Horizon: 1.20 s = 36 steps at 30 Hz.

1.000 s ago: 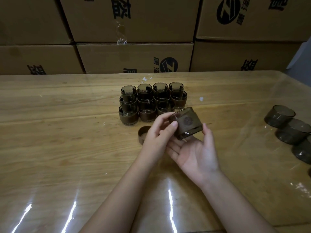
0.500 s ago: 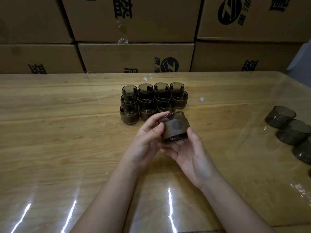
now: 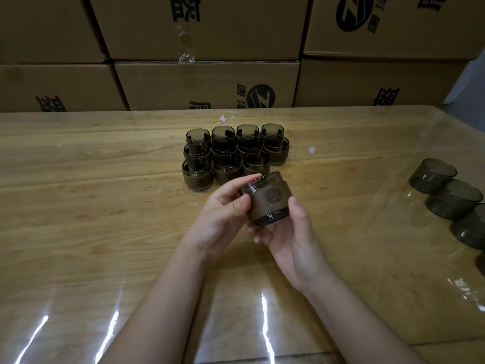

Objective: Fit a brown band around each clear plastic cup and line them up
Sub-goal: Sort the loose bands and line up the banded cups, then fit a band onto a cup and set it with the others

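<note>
Between both hands, above the table's middle, is a smoky clear cup [image 3: 267, 199] with a brown band [image 3: 271, 198] round it; the band bears a round dark pattern. My left hand [image 3: 223, 219] pinches the cup's left side with thumb and fingers. My right hand [image 3: 291, 232] cradles it from below, thumb on its right side. Just beyond the hands stand several banded cups [image 3: 233, 156] in rows. Several bare cups [image 3: 451, 198] lie on their sides in a stack at the right edge.
The wooden table [image 3: 91, 219] has a glossy clear cover. Stacked cardboard boxes [image 3: 210, 82] wall off its far edge. A loose band seen earlier near the left hand is hidden now.
The held cup has come down and toward me, tilting more upright, with the band seated lower on it. My left hand now covers the loose band on the table.
</note>
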Motion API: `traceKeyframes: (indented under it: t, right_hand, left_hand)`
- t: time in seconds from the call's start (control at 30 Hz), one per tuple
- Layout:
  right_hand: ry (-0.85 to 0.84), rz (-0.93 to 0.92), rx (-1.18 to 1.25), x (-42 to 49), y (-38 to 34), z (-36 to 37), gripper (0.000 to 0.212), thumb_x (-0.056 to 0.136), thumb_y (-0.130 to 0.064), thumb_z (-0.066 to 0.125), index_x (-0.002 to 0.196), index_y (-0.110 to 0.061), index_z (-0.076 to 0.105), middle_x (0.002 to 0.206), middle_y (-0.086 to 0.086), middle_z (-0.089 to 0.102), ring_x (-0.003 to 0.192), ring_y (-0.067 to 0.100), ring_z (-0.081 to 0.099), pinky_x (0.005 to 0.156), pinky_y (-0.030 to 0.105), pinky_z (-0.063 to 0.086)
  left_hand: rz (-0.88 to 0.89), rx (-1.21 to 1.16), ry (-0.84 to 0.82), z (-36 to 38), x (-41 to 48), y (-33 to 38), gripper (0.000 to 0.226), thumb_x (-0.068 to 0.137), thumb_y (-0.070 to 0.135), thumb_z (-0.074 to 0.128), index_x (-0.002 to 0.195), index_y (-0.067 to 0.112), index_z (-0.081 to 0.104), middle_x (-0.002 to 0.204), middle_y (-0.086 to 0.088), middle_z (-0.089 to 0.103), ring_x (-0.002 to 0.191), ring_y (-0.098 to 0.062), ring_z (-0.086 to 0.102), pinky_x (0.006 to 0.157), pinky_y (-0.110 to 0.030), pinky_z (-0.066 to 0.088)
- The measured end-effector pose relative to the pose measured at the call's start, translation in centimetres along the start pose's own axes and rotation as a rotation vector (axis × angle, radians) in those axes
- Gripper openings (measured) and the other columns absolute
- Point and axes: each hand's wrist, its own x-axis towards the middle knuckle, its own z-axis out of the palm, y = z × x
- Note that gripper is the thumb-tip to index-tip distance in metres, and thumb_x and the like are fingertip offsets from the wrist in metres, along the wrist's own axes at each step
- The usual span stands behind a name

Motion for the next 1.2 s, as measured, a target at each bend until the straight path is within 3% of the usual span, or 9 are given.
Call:
traceKeyframes:
  t: [0.13, 0.3, 0.53, 0.63, 0.7, 0.83, 0.9, 1.03, 1.2]
  right_hand:
    - [-0.05, 0.049, -0.028, 0.3, -0.4, -0.8, 0.074, 0.073, -0.065, 0.067, 0.118, -0.006, 0.06, 0.101, 0.017, 0.064, 0.083, 0.022, 0.062, 0.066, 0.027, 0.05]
    - [0.031, 0.094, -0.341, 0.4, -1.3, -2.1, 0.065, 0.076, -0.058, 0.061, 0.119, -0.011, 0.06, 0.108, 0.009, 0.07, 0.101, 0.024, 0.065, 0.081, 0.033, 0.05]
    - [0.116, 0.002, -0.59, 0.4, -1.3, -2.9, 0.06, 0.058, -0.054, 0.073, 0.112, -0.037, 0.056, 0.104, -0.023, 0.068, 0.099, -0.003, 0.064, 0.075, 0.013, 0.05]
    - [0.26, -0.045, -0.514, 0.9, -1.2, -4.2, 0.056, 0.058, -0.05, 0.077, 0.11, -0.035, 0.059, 0.101, -0.026, 0.069, 0.096, -0.008, 0.063, 0.071, 0.006, 0.048]
    - [0.395, -0.079, -0.482, 1.3, -1.5, -5.5, 0.051, 0.063, -0.05, 0.081, 0.107, -0.039, 0.058, 0.097, -0.033, 0.067, 0.092, -0.015, 0.06, 0.065, 0.002, 0.046]
    - [0.573, -0.093, -0.431, 2.8, -0.8, -7.5, 0.043, 0.073, -0.043, 0.074, 0.112, -0.041, 0.057, 0.103, -0.022, 0.068, 0.103, -0.007, 0.058, 0.074, 0.012, 0.042]
    - [0.606, -0.075, -0.463, 3.9, -0.4, -8.0, 0.042, 0.079, -0.041, 0.073, 0.118, -0.035, 0.059, 0.112, -0.015, 0.066, 0.111, 0.004, 0.056, 0.077, 0.018, 0.041]
    - [0.547, -0.071, -0.663, 6.8, -0.1, -8.6, 0.035, 0.078, -0.042, 0.074, 0.11, -0.037, 0.061, 0.112, -0.014, 0.065, 0.111, 0.009, 0.056, 0.076, 0.017, 0.041]
    - [0.549, 0.017, -0.898, 10.5, -0.2, -10.4, 0.07, 0.078, -0.05, 0.073, 0.139, -0.031, 0.047, 0.135, 0.004, 0.052, 0.125, 0.02, 0.048, 0.103, 0.039, 0.042]
  left_hand:
    - [-0.009, 0.014, 0.02, -0.4, 0.0, 0.1, 0.043, 0.061, 0.044, 0.087, 0.101, 0.031, 0.076, 0.099, -0.001, 0.073, 0.07, -0.015, 0.066, 0.049, -0.025, 0.048]
    - [0.021, 0.045, 0.077, -1.1, 0.3, 0.2, 0.045, 0.056, 0.042, 0.09, 0.098, 0.031, 0.077, 0.104, 0.004, 0.073, 0.1, -0.014, 0.067, 0.082, -0.033, 0.056]
    - [0.08, 0.301, 0.087, -2.0, 1.0, -0.2, 0.037, 0.075, 0.017, 0.072, 0.112, 0.021, 0.071, 0.132, -0.006, 0.062, 0.121, -0.027, 0.058, 0.091, -0.037, 0.053]
    - [0.171, 0.276, 0.373, -2.8, 1.4, -0.1, 0.018, 0.084, 0.022, 0.063, 0.095, 0.028, 0.076, 0.106, -0.003, 0.074, 0.1, -0.02, 0.07, 0.079, -0.024, 0.054]
    - [0.232, 0.344, 0.655, -4.3, 1.2, -0.2, 0.023, 0.089, 0.019, 0.056, 0.082, 0.03, 0.075, 0.083, 0.003, 0.075, 0.08, -0.01, 0.07, 0.068, -0.017, 0.053]
    - [0.123, 0.547, 0.988, -6.7, 0.2, -1.7, 0.02, 0.097, 0.015, 0.052, 0.086, 0.027, 0.064, 0.078, 0.007, 0.068, 0.078, -0.007, 0.063, 0.078, -0.032, 0.053]
    - [0.037, 0.639, 0.944, -6.8, 0.4, -2.3, 0.02, 0.096, 0.014, 0.052, 0.089, 0.028, 0.063, 0.086, 0.006, 0.067, 0.083, -0.009, 0.062, 0.078, -0.03, 0.052]
    - [-0.029, 0.894, 0.737, -6.3, 0.7, -2.8, 0.013, 0.095, 0.023, 0.056, 0.106, 0.028, 0.063, 0.107, 0.012, 0.058, 0.092, 0.006, 0.056, 0.07, -0.005, 0.044]
    - [-0.079, 0.948, 0.63, -6.2, 0.6, -2.8, 0.02, 0.094, 0.03, 0.058, 0.114, 0.03, 0.063, 0.11, 0.019, 0.053, 0.095, 0.012, 0.052, 0.076, -0.007, 0.04]
